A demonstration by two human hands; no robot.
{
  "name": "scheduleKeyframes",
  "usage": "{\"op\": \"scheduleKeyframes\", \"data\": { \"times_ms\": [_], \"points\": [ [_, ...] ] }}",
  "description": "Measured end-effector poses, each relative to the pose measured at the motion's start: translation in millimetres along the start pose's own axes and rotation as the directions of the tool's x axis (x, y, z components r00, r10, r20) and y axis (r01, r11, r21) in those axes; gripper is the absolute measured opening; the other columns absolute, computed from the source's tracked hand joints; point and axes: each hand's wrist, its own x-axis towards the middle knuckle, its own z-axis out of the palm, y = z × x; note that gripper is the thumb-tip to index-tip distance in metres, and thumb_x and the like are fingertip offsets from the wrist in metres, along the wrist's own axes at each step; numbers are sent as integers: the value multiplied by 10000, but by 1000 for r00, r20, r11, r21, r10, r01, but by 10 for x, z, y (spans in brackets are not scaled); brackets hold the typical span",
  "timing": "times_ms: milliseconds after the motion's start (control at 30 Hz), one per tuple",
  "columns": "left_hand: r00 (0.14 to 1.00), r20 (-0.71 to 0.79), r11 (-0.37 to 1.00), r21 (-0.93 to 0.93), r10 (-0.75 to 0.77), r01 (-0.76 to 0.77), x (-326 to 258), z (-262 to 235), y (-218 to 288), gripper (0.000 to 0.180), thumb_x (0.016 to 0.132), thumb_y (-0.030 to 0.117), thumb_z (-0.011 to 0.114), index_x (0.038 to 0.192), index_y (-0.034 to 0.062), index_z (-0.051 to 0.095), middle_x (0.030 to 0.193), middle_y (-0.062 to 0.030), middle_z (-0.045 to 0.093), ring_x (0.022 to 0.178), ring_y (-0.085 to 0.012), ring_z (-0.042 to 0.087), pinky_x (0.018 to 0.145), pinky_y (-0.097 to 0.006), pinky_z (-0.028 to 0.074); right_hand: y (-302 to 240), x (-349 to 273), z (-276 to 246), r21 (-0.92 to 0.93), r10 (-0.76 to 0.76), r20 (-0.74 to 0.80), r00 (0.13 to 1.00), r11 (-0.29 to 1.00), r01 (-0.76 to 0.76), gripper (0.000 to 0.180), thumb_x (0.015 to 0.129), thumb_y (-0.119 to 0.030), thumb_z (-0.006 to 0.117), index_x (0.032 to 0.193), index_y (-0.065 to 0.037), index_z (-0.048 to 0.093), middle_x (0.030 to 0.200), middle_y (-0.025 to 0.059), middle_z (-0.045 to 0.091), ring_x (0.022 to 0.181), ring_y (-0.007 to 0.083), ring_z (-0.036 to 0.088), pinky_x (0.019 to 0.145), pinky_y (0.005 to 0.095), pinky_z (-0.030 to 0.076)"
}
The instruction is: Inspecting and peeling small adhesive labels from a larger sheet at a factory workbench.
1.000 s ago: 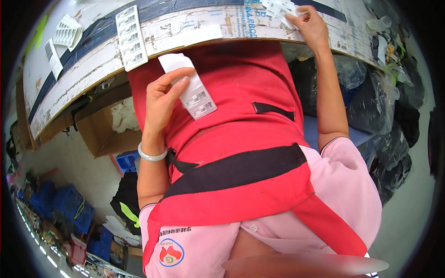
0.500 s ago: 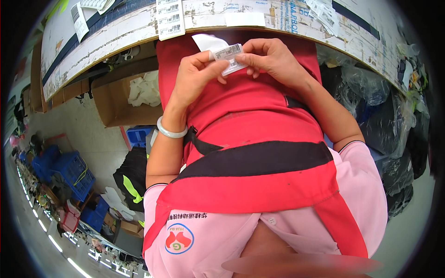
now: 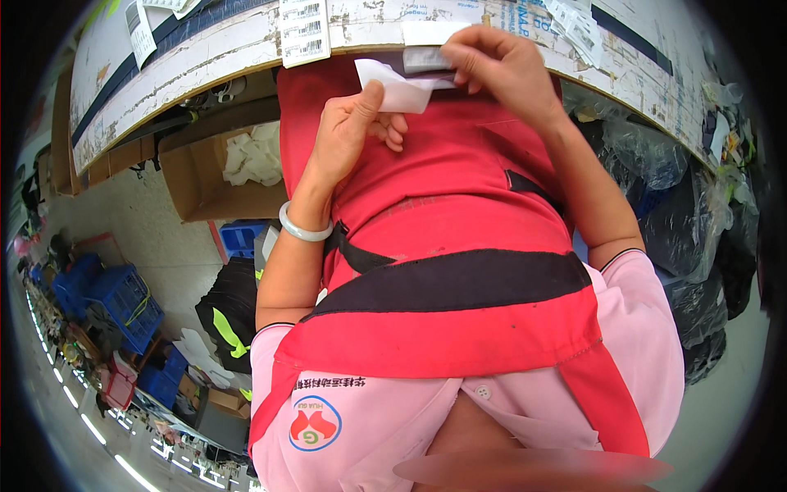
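My left hand pinches a small white paper slip by its lower left corner, just under the worn white table edge. My right hand grips a small grey-and-white label piece at the table edge, right above the slip. Both hands are close together in front of my red apron. A pale bangle sits on my left wrist.
White label sheets lie on the table top. Under the table stands an open cardboard box with white cloth inside. Blue crates and dark bags are on the floor at left; black plastic bags pile up at right.
My right hand came in from the far right of the table to meet my left hand. Both hands then rose to the table edge, and the white slip now hangs from my left fingers.
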Motion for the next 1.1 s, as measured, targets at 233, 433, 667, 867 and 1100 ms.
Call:
{"op": "scheduleKeyframes", "data": {
  "times_ms": [233,433,667,867,1100],
  "points": [
    [994,-95,986,159,60,-44,25,38,57,527,1003,428,500,985,-56,711,858,-106,696,726,-130,656,617,-231,521,-34,293,-258,68,154,-21,988,986,-152,154,908,-136,657,945,13,646,764,47,649,596,94,599,508,205,476],
    [993,-115,989,149,41,-24,30,32,33,451,999,375,533,991,-36,717,848,-81,697,709,-105,648,594,-211,507,-20,395,-185,17,154,-9,988,988,-154,151,909,-118,649,929,32,657,745,63,656,590,97,616,490,201,485],
    [992,-115,991,126,47,-33,48,22,-25,427,995,364,545,994,-24,723,817,-54,688,667,-73,610,559,-197,474,-35,414,-187,19,150,-12,989,989,-150,152,903,-113,650,920,37,657,726,66,650,564,102,608,482,205,487],
    [990,-120,988,145,68,-50,72,19,-86,411,985,372,562,998,-1,734,795,-32,677,635,-51,555,541,-184,430,-22,417,-210,-7,143,3,990,990,-143,155,900,-119,652,911,36,652,719,58,644,565,101,605,480,208,485],
    [991,-112,986,158,72,-54,66,17,-97,413,982,378,566,997,1,734,784,-26,672,633,-50,555,540,-184,431,-9,428,-192,-21,151,13,988,988,-151,150,903,-123,644,905,27,651,714,51,642,556,98,598,481,210,484]
  ]
}}
